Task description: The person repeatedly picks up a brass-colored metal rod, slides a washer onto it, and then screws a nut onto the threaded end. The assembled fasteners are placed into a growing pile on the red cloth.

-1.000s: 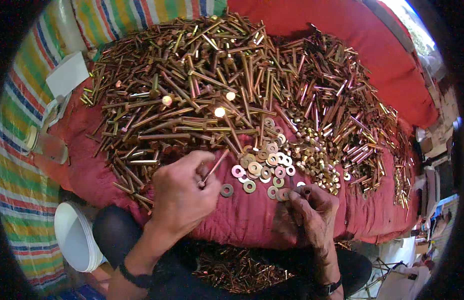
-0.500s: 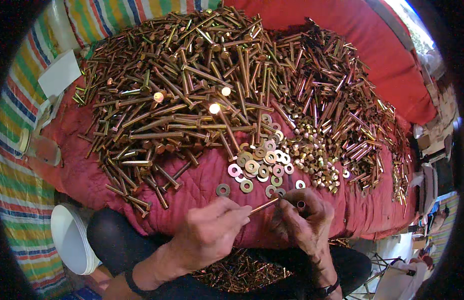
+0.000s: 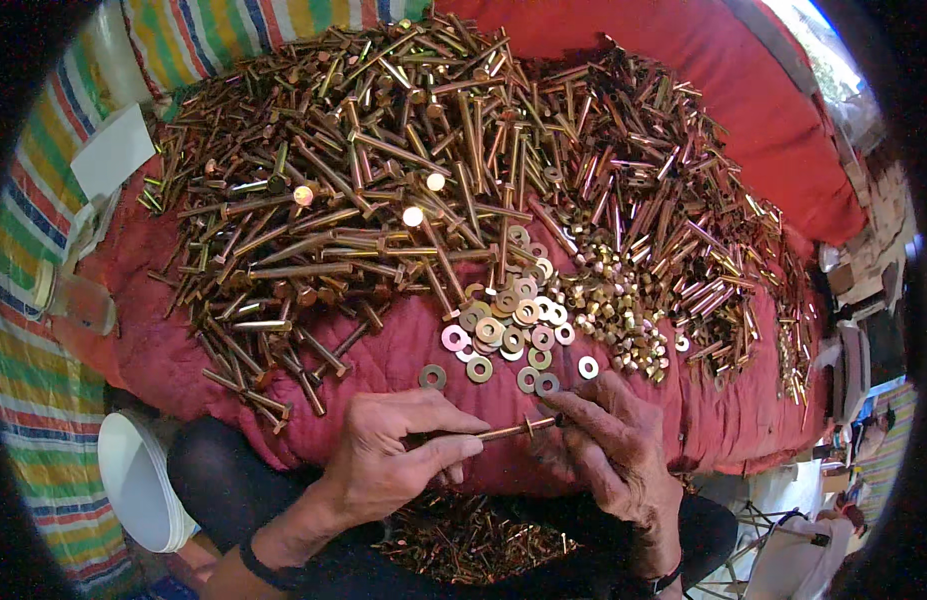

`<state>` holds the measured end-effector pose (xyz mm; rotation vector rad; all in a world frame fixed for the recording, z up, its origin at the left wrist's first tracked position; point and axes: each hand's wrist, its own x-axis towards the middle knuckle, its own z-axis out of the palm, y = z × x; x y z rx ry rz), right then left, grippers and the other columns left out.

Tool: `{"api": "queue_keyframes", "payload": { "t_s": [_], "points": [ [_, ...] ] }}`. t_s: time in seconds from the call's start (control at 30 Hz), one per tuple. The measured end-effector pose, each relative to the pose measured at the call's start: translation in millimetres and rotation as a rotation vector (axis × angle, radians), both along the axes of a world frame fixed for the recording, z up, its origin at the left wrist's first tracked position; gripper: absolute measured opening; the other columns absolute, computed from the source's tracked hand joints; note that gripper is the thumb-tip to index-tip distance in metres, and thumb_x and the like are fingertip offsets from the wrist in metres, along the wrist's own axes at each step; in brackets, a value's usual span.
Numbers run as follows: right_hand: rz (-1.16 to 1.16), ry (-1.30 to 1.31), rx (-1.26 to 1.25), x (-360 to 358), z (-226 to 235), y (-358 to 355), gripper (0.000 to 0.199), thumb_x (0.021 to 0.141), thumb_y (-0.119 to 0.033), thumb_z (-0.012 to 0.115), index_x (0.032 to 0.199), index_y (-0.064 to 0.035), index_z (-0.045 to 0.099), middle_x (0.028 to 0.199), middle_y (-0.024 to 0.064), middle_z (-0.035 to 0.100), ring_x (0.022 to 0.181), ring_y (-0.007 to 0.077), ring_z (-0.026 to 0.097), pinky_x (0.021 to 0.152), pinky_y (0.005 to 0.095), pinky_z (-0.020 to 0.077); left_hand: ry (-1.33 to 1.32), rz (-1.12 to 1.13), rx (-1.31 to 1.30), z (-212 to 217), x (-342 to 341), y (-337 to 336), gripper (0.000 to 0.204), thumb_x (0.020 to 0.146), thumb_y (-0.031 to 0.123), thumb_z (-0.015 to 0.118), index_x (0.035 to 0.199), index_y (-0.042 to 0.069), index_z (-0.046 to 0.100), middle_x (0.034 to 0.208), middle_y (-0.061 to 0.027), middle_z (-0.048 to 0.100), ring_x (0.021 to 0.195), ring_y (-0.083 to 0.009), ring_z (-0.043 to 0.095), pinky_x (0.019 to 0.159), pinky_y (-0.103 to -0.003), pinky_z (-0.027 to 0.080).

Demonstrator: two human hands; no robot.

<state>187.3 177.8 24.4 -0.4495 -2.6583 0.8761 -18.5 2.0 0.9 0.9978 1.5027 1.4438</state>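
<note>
My left hand (image 3: 388, 450) pinches a long coppery bolt (image 3: 503, 432) between thumb and fingers, its head end hidden in the palm. A flat washer (image 3: 529, 425) sits around the shank, near the end that points to my right hand. There, my right hand (image 3: 623, 445) has its fingers curled in at the tip of the bolt; what they hold is hidden. Just beyond both hands lies a spread of loose flat washers (image 3: 508, 315), some overlapping. Beside them, to the right, is a heap of small brassy nuts (image 3: 618, 315).
A big pile of long bolts (image 3: 333, 200) covers the left and back of the red padded cloth (image 3: 403, 350). Thin sleeve-like pieces (image 3: 663, 180) are heaped at the right. A clear jar (image 3: 83, 302) and white tub (image 3: 138, 480) stand left. More metal parts (image 3: 473, 540) lie below my hands.
The washer has gone from the bolt's tip onto its shank. My right fingers have closed in at the tip, and the small tube seen in that hand no longer shows.
</note>
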Motion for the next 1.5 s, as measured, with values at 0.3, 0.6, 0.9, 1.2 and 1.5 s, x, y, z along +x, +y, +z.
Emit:
{"api": "queue_keyframes", "payload": {
  "t_s": [0.3, 0.6, 0.9, 1.2, 1.5],
  "points": [
    [-0.032, 0.149, -0.151, 2, 8, 3, 0.038, 0.074, 0.002, 0.085, 0.110, -0.0012, 0.074, 0.097, 0.0098, 0.076, 0.084, 0.0221, 0.076, 0.075, 0.0325, 0.0587, -0.156, -0.045, -0.023, 2, -6, -2, 0.011, 0.095, 0.000, 0.074, 0.103, -0.004, 0.080, 0.081, -0.0068, 0.070, 0.065, -0.0116, 0.070, 0.055, -0.024, 0.055],
    [-0.079, 0.138, -0.253, 4, 16, -3, 0.037, 0.076, 0.002, 0.085, 0.110, -0.0019, 0.074, 0.094, 0.0072, 0.078, 0.082, 0.0173, 0.075, 0.074, 0.0314, 0.0588, -0.220, -0.129, -0.057, 5, -9, -5, 0.010, 0.095, -0.001, 0.074, 0.102, -0.005, 0.080, 0.083, -0.0078, 0.072, 0.064, -0.0120, 0.070, 0.053, -0.024, 0.053],
    [-0.232, -0.020, -0.981, 5, 20, 1, 0.030, 0.084, 0.004, 0.080, 0.114, 0.0012, 0.073, 0.095, 0.0044, 0.077, 0.079, 0.0105, 0.070, 0.071, 0.0251, 0.0557, 0.123, -0.140, 0.114, 5, -1, -8, 0.010, 0.091, -0.005, 0.074, 0.100, -0.005, 0.079, 0.082, -0.0093, 0.073, 0.062, -0.0120, 0.070, 0.053, -0.025, 0.053],
    [-0.216, 0.108, -0.535, 6, 16, -7, 0.031, 0.079, 0.005, 0.080, 0.109, -0.0021, 0.075, 0.104, 0.0062, 0.079, 0.089, 0.0136, 0.076, 0.080, 0.0282, 0.0599, 0.012, -0.085, 0.122, 1, -5, -10, 0.010, 0.093, -0.005, 0.073, 0.100, -0.006, 0.079, 0.084, -0.0108, 0.074, 0.063, -0.0125, 0.071, 0.052, -0.025, 0.054],
    [-0.172, 0.120, -0.370, 7, 14, -6, 0.030, 0.073, 0.002, 0.088, 0.100, -0.0028, 0.076, 0.092, 0.0073, 0.078, 0.084, 0.0167, 0.077, 0.075, 0.0300, 0.0610, -0.070, -0.092, 0.097, 2, -6, -8, 0.010, 0.094, -0.004, 0.074, 0.101, -0.006, 0.079, 0.085, -0.0108, 0.074, 0.064, -0.0130, 0.072, 0.052, -0.024, 0.055]
  ]
}}
